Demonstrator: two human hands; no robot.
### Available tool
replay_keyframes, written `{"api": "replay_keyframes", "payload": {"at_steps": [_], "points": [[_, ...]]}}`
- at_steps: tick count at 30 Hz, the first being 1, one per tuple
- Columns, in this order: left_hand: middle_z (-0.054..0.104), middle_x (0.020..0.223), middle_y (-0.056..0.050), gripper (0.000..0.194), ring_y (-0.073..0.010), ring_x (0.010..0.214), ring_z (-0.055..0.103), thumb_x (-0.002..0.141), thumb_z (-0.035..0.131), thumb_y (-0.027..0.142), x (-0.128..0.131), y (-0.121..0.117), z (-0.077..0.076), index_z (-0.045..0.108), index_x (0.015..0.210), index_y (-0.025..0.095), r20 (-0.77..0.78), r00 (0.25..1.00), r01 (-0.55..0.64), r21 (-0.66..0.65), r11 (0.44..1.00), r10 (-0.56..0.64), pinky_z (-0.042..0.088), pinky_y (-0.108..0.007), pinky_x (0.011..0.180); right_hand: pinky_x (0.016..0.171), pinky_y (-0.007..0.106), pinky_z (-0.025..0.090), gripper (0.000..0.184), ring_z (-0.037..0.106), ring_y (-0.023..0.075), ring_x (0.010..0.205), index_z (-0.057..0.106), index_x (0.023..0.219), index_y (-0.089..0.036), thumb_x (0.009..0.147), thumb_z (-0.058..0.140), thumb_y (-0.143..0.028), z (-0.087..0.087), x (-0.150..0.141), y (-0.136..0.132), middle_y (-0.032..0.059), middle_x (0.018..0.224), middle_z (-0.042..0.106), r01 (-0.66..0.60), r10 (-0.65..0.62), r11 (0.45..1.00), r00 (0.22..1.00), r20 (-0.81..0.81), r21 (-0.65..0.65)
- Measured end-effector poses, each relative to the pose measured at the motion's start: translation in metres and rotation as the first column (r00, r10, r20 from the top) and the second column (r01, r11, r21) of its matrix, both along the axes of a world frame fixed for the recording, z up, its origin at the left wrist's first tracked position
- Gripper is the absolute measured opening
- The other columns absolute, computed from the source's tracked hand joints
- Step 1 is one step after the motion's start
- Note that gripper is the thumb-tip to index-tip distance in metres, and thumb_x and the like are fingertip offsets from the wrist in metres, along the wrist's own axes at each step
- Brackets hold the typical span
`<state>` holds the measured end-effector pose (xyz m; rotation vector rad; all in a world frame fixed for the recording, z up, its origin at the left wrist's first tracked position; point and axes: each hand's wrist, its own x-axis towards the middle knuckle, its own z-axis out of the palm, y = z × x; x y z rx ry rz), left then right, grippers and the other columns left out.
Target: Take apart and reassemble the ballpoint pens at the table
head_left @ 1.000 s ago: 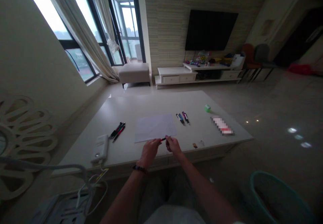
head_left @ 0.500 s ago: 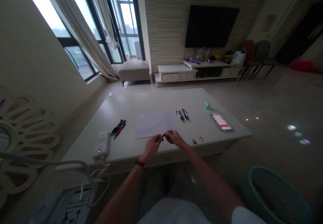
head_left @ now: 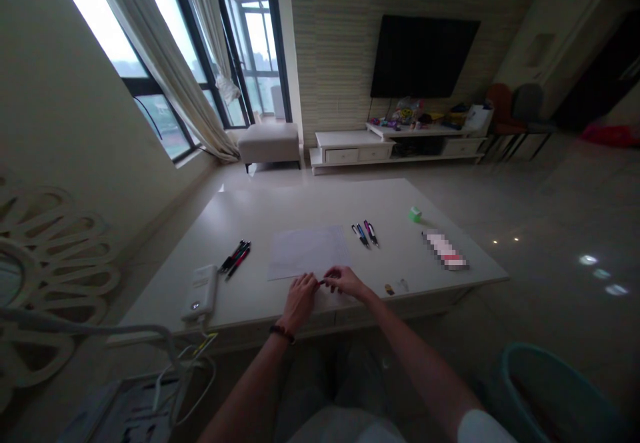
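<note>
One pen (head_left: 321, 282) (mostly hidden) gripped in left hand (head_left: 301, 294) at near edge of paper (head_left: 307, 250); right hand (head_left: 346, 282) alongside, hold unclear.

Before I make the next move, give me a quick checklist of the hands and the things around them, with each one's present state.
1. Slim dark item between the left hand and the right hand: ok.
2. Right hand's grip on it: cannot tell, too small.
3. Paper flat on the table: ok.
4. Pens right of the paper apart from both hands: ok.
5. Small brown piece well back from the near table edge: not ok, lies close.
</note>
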<state>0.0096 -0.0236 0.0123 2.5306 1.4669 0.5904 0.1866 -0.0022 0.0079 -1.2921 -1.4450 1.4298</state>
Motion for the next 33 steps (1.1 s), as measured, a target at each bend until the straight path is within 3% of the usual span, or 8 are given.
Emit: {"api": "replay_keyframes", "payload": {"at_steps": [4, 7, 17, 26, 29, 33], "points": [[0.052, 0.123, -0.005, 0.023, -0.0186, 0.118, 0.041, 0.09, 0.036, 0.026, -0.004, 0.01, -0.008, 0.057, 0.096, 0.022, -0.022, 1.0, -0.012, -0.009, 1.0, 0.012, 0.031, -0.039, 0.098, 0.035, 0.017, 0.034, 0.037, 0.049, 0.0076, 0.036, 0.058, 0.065, -0.013, 0.07, 0.061, -0.049, -0.012, 0.0, 0.011, -0.0011, 0.047, 0.058, 0.028, -0.027, 0.999, 0.999, 0.023, -0.042], [0.051, 0.125, -0.006, 0.024, -0.0195, 0.119, 0.04, 0.09, 0.035, 0.025, -0.002, 0.018, -0.006, 0.057, 0.096, 0.021, -0.042, 0.999, -0.019, -0.027, 0.999, 0.018, 0.03, -0.04, 0.099, 0.038, 0.017, 0.036, 0.033, 0.053, 0.0083, 0.041, 0.059, 0.074, -0.013, 0.066, 0.067, -0.044, -0.017, 0.001, 0.021, -0.0009, 0.053, 0.062, 0.033, -0.033, 0.999, 0.999, -0.032, -0.027], [0.056, 0.118, -0.005, 0.025, -0.0193, 0.115, 0.045, 0.091, 0.032, 0.027, 0.003, 0.035, 0.0, 0.056, 0.095, 0.021, -0.044, 0.999, 0.018, -0.015, 1.0, -0.019, 0.034, -0.038, 0.096, 0.038, 0.016, 0.035, 0.035, 0.05, 0.007, 0.04, 0.058, 0.075, -0.012, 0.071, 0.062, -0.046, -0.011, 0.005, 0.036, -0.0002, 0.054, 0.061, 0.021, -0.022, 0.999, 0.999, -0.027, -0.038], [0.055, 0.121, -0.003, 0.023, -0.0175, 0.118, 0.042, 0.09, 0.035, 0.025, 0.002, 0.021, 0.0, 0.055, 0.1, 0.023, 0.01, 0.999, 0.032, 0.116, 0.993, -0.033, 0.031, -0.038, 0.099, 0.037, 0.017, 0.035, 0.037, 0.055, 0.0086, 0.043, 0.056, 0.078, -0.014, 0.07, 0.062, -0.049, 0.0, 0.009, 0.02, 0.001, 0.058, 0.063, -0.076, 0.076, 0.997, 0.996, -0.05, 0.0], [0.06, 0.109, -0.003, 0.022, -0.0169, 0.108, 0.048, 0.09, 0.035, 0.025, 0.004, 0.014, 0.007, 0.056, 0.094, 0.022, 0.011, 1.0, 0.02, 0.123, 0.992, -0.022, 0.033, -0.035, 0.094, 0.036, 0.018, 0.035, 0.04, 0.052, 0.0085, 0.039, 0.057, 0.072, -0.013, 0.073, 0.056, -0.053, 0.005, 0.009, 0.015, 0.0013, 0.053, 0.061, -0.11, 0.109, 0.994, 0.994, -0.019, -0.019], [0.063, 0.089, -0.003, 0.023, -0.0157, 0.087, 0.054, 0.09, 0.035, 0.027, 0.005, 0.007, 0.016, 0.056, 0.085, 0.021, -0.035, 0.999, -0.004, 0.083, 0.997, 0.006, 0.036, -0.031, 0.081, 0.041, 0.017, 0.038, 0.035, 0.056, 0.0088, 0.049, 0.058, 0.076, -0.013, 0.063, 0.068, -0.044, 0.012, 0.008, 0.008, 0.0011, 0.062, 0.063, -0.051, 0.055, 0.993, 0.998, -0.039, 0.105]]}}
